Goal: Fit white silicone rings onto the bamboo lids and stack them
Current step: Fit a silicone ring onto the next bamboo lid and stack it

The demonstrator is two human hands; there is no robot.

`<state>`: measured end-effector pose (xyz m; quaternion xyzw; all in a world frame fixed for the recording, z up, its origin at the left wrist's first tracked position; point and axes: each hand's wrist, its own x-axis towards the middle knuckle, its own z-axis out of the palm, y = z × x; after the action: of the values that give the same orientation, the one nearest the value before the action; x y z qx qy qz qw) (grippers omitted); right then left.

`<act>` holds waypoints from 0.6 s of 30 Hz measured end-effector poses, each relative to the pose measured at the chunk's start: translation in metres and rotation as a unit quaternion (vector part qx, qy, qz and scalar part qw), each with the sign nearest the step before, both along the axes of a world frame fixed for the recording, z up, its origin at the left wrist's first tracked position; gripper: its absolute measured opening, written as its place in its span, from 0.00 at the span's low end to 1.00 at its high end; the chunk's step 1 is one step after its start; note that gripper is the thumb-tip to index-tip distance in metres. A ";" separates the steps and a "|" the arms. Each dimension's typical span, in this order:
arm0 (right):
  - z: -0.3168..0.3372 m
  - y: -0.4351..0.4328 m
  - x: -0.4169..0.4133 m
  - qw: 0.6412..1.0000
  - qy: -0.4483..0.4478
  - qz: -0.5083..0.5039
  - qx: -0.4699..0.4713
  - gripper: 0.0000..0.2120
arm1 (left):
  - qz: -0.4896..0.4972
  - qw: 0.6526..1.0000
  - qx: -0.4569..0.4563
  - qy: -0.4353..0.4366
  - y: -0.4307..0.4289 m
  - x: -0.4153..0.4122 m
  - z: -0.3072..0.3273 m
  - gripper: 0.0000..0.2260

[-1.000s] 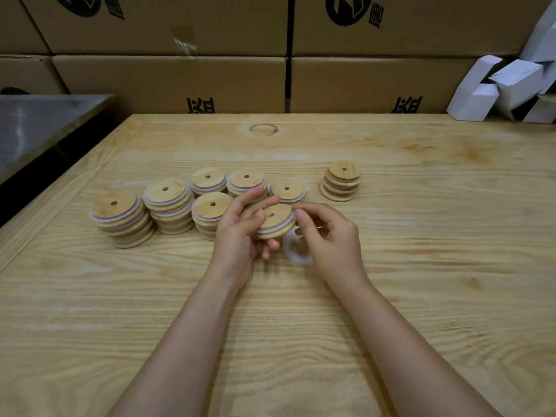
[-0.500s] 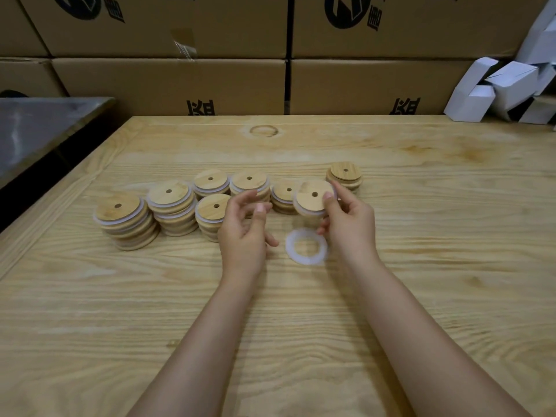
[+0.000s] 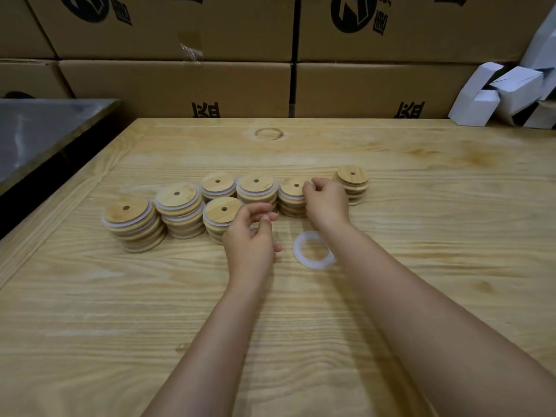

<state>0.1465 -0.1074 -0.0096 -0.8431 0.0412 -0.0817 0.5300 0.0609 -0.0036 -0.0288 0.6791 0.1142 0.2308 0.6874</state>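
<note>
Loose ring: one white silicone ring (image 3: 314, 250) is lying flat on the wooden table (image 3: 120, 326), mid-frame, waiting for a lid.
Left hand: the left hand (image 3: 251, 239) is hovering just left of it, fingers loosely curled, holding nothing.
Right hand: the right hand (image 3: 326, 203) is pinching the rim of a ringed lid (image 3: 293, 185) sitting atop a stack.
Done: six ringed stacks (image 3: 180, 206) are standing left of centre (most of the job, I'd judge).
Left to do: the bare stack (image 3: 352, 182), right of that hand, is showing no white.
Room: cardboard boxes (image 3: 180, 85) are lining the back, white cartons (image 3: 475, 106) are crowding the upper right, and a metal surface (image 3: 45, 127) is sitting upper left.
</note>
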 end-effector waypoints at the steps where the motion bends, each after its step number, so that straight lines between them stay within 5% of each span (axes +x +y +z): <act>1: 0.000 -0.001 0.000 1.000 0.001 0.002 -0.017 0.16 | 0.001 1.000 0.000 0.001 0.000 0.000 0.000 0.13; 6: 0.002 -0.008 -0.003 0.990 -0.053 -0.032 -0.126 0.16 | 0.001 1.000 -0.007 0.001 -0.001 0.000 0.001 0.13; 10: 0.010 -0.030 0.003 0.939 -0.169 -0.118 -0.275 0.21 | -0.001 1.000 -0.008 0.007 -0.001 0.000 0.001 0.12; 15: 0.004 -0.054 0.015 0.929 -0.023 -0.067 -0.364 0.21 | -0.009 1.000 -0.005 0.020 -0.001 0.000 0.001 0.11; 18: 0.001 -0.058 0.017 0.943 -0.035 -0.059 -0.326 0.19 | -0.011 1.000 -0.004 0.023 -0.001 -0.001 0.001 0.10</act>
<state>0.1631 -0.1656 -0.0090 -0.9625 0.0431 -0.1511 0.2211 0.0603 -0.0051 -0.0276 0.6825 0.1242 0.2071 0.6898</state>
